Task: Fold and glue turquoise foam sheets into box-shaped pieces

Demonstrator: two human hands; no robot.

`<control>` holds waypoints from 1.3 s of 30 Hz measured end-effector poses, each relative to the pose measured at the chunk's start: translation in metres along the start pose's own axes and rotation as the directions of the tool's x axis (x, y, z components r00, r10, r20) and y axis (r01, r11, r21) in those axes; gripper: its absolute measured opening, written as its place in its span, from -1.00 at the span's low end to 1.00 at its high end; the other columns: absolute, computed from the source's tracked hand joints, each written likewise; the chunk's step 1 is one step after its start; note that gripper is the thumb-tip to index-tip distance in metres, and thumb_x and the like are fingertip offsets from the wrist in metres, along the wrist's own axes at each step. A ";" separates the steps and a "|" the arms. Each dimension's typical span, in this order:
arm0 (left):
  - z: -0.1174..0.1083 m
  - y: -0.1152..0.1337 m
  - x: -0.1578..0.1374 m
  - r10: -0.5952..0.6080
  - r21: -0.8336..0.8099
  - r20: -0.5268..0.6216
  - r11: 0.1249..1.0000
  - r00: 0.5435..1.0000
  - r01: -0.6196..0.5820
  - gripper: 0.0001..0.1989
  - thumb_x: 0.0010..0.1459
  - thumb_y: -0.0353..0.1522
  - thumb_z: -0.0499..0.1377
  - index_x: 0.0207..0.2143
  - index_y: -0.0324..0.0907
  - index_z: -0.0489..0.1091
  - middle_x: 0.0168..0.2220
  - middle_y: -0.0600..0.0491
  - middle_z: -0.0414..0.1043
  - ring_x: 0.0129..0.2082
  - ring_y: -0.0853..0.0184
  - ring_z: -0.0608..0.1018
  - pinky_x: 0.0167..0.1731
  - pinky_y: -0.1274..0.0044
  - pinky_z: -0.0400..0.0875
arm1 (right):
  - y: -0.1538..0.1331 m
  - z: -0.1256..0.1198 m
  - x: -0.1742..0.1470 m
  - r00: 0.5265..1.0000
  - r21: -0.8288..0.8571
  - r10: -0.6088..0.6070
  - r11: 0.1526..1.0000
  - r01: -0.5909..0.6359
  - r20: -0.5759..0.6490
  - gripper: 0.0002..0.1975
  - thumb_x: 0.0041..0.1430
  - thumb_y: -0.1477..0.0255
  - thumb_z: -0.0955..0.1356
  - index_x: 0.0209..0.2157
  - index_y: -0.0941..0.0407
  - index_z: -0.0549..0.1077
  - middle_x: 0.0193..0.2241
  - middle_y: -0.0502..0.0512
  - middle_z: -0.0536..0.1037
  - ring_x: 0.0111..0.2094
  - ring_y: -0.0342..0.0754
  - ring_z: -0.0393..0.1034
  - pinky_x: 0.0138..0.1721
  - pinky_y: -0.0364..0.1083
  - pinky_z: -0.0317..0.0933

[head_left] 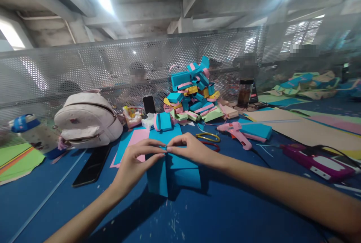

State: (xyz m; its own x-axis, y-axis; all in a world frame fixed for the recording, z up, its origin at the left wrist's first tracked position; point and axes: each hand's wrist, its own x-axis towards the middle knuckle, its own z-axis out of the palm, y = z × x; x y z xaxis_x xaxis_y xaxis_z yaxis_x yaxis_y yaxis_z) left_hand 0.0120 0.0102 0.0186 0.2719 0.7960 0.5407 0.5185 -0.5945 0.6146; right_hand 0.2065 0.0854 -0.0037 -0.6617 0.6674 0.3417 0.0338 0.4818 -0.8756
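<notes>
Table edges and room about the grip. The blue table [222, 213] ran from the grip toward the wearer as a broad stretch of bare surface marked with pale scratches and specks, the widest room for movement. Beyond the grip, a perforated metal screen [84, 66] bounded the far side. Just past the fingers, blue and pink sheets [138, 136] lay flat, with a pile of folded paper pieces [194, 98] farther back. To the left of the grip, a black phone [91, 167] lay flat, and a pale backpack [88, 122] stood behind it. To the right, yellow and red loop handles [210, 134] lay just beyond the right wrist; a pink glue gun [238, 132] lay farther out, and a purple device [313, 160] well apart, past the right forearm.

Grip. The left hand [134, 158] was narrowed to a pinch, its thumb and fingers on the upper edge of a folded blue card [158, 177]. The right hand [187, 147] pinched the same edge, its fingertips meeting or nearly meeting those of the left. The card stood directly below the fingertips, its panels angled downward; whether its lower edges touched the table could not be told.
</notes>
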 end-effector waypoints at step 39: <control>-0.052 -0.021 0.012 -0.131 0.049 0.212 0.991 0.969 0.123 -0.81 0.18 -0.28 0.18 -0.39 -0.15 0.54 -0.31 -0.02 0.60 -0.25 0.22 0.60 -0.18 0.42 0.48 | 0.019 0.001 -0.005 0.998 -0.033 0.035 0.999 -0.037 -0.061 -0.79 0.12 0.31 0.38 -0.39 0.18 0.55 -0.38 0.10 0.60 -0.29 -0.02 0.46 -0.18 -0.03 0.31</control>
State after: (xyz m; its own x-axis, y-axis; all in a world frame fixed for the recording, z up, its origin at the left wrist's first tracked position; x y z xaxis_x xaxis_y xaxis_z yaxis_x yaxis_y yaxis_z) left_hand -0.0381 0.0267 0.0426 0.3672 0.8727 0.3218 0.5872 -0.4858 0.6474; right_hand 0.2096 0.0910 -0.0228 -0.6134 0.7169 0.3313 0.0825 0.4754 -0.8759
